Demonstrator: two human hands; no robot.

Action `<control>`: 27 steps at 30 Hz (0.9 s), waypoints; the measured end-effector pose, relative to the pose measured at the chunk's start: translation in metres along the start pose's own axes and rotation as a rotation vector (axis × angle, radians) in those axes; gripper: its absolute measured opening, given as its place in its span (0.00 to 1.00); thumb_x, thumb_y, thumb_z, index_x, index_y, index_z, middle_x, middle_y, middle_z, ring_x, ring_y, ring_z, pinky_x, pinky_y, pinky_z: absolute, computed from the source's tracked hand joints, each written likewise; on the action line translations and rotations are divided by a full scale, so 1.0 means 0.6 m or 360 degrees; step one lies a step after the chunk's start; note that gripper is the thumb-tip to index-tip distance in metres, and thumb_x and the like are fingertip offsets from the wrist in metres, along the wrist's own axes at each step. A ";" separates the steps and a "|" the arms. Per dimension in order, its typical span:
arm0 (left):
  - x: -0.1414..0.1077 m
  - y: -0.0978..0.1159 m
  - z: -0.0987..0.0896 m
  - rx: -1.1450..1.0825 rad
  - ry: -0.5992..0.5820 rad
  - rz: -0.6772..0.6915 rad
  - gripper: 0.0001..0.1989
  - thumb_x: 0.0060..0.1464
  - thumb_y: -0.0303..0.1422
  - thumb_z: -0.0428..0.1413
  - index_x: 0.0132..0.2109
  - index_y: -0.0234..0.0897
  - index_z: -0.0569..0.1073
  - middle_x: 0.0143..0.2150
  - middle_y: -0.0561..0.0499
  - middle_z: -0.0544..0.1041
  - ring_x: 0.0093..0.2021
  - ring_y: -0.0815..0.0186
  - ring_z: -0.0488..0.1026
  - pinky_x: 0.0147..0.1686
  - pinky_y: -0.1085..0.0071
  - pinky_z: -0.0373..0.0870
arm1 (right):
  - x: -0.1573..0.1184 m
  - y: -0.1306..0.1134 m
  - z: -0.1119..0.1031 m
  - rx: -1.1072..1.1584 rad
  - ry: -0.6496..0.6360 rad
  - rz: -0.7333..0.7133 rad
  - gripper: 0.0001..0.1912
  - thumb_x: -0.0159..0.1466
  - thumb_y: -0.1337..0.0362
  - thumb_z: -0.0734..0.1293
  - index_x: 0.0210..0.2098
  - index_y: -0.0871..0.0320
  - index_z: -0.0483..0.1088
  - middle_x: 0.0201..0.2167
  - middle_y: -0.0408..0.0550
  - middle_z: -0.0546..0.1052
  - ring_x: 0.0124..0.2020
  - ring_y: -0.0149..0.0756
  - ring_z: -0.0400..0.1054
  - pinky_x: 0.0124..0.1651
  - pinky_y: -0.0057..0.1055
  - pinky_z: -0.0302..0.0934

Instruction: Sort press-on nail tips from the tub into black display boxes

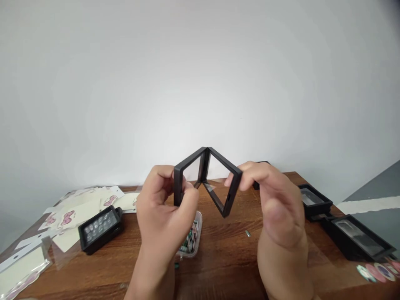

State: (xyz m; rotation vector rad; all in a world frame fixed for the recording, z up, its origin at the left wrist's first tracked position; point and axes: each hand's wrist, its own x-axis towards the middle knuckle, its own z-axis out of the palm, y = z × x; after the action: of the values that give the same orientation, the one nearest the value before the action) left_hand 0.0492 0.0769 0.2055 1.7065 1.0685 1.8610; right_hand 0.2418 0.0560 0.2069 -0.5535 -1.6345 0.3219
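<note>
Fingers of both hands are clasped on a black hinged frame, held up above the wooden table.
Its two clear-windowed panels are spread in a V; the left panel is pinched by the left hand, the right panel's outer edge by the right hand. Below, a clear tub of small pieces is partly hidden by the left hand. Cream cards are spread at the left, and black cases are set at the right.
</note>
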 end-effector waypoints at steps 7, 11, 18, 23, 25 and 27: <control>-0.003 -0.008 0.003 0.0038 0.0090 0.0076 0.12 0.52 0.21 0.61 0.37 0.42 0.69 0.31 0.61 0.70 0.31 0.72 0.73 0.33 0.73 0.73 | 0.007 0.009 0.005 -0.0405 0.0001 0.0095 0.11 0.64 0.73 0.71 0.34 0.54 0.65 0.32 0.40 0.75 0.34 0.30 0.71 0.39 0.32 0.65; -0.004 -0.003 0.003 -0.0106 -0.0030 -0.0002 0.12 0.52 0.22 0.61 0.36 0.42 0.66 0.31 0.60 0.68 0.30 0.71 0.72 0.33 0.72 0.74 | 0.010 0.024 -0.011 -0.0383 0.0227 0.0022 0.09 0.66 0.75 0.67 0.37 0.55 0.68 0.37 0.43 0.77 0.41 0.34 0.75 0.45 0.34 0.70; 0.006 0.002 0.029 -0.0163 -0.0364 -0.0068 0.11 0.51 0.23 0.60 0.34 0.41 0.66 0.28 0.61 0.67 0.28 0.75 0.67 0.30 0.79 0.70 | 0.017 0.042 -0.036 -0.0609 0.0761 -0.0268 0.07 0.66 0.72 0.69 0.41 0.54 0.73 0.36 0.44 0.77 0.40 0.36 0.76 0.41 0.38 0.72; 0.000 -0.022 0.071 -0.0274 -0.0666 -0.0210 0.09 0.54 0.25 0.59 0.35 0.40 0.66 0.29 0.59 0.68 0.31 0.73 0.68 0.35 0.75 0.68 | 0.027 0.045 -0.041 -0.0680 0.1010 -0.0608 0.10 0.64 0.72 0.72 0.42 0.51 0.74 0.35 0.43 0.75 0.35 0.38 0.77 0.39 0.41 0.73; -0.012 -0.027 0.091 -0.0305 -0.0755 -0.0277 0.06 0.56 0.28 0.58 0.36 0.40 0.67 0.30 0.58 0.70 0.32 0.72 0.69 0.37 0.73 0.69 | 0.029 0.045 -0.041 -0.0681 0.1056 -0.0630 0.12 0.64 0.72 0.72 0.45 0.51 0.75 0.36 0.43 0.73 0.35 0.38 0.77 0.40 0.41 0.73; -0.032 -0.027 0.108 -0.0332 -0.0829 -0.0352 0.05 0.59 0.32 0.57 0.41 0.41 0.68 0.32 0.57 0.72 0.32 0.71 0.71 0.37 0.72 0.71 | 0.028 0.045 -0.043 -0.0713 0.1120 -0.0646 0.11 0.65 0.71 0.71 0.45 0.53 0.77 0.38 0.44 0.72 0.35 0.37 0.77 0.39 0.39 0.71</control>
State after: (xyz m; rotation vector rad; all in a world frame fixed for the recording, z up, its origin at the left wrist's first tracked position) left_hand 0.1117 0.0903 0.1782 1.7302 0.7806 1.2424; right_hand 0.2706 0.0848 0.2110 -0.5656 -1.0805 -0.5083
